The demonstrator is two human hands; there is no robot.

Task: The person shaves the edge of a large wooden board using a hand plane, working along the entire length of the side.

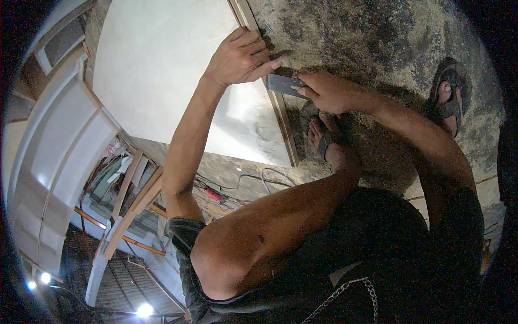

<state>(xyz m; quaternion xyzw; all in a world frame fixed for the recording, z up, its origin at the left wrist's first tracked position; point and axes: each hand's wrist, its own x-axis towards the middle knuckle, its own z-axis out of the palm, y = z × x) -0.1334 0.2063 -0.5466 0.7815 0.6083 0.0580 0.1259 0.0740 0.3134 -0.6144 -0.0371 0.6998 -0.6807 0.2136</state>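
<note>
A large white panel (178, 65) with a pale wooden edge strip (286, 124) stands at the upper middle. My left hand (243, 58) is curled over that edge, its thumb stretched out along the strip. In my right hand (328, 93), thumb and fingers closed, is a flat dark grey rectangular piece (286, 85). Its far end meets the panel's edge just below my left thumb. Whether it is a blade or a sanding block, I cannot tell. Grey smudges mark the panel's lower corner.
My sandalled feet (452, 100) rest on the stained concrete floor (367, 38), one close to the panel's edge. Cables and a red item (213, 195) lie beyond my bent knee (226, 259). Wooden framing (132, 210) and white boards (65, 178) stand at left.
</note>
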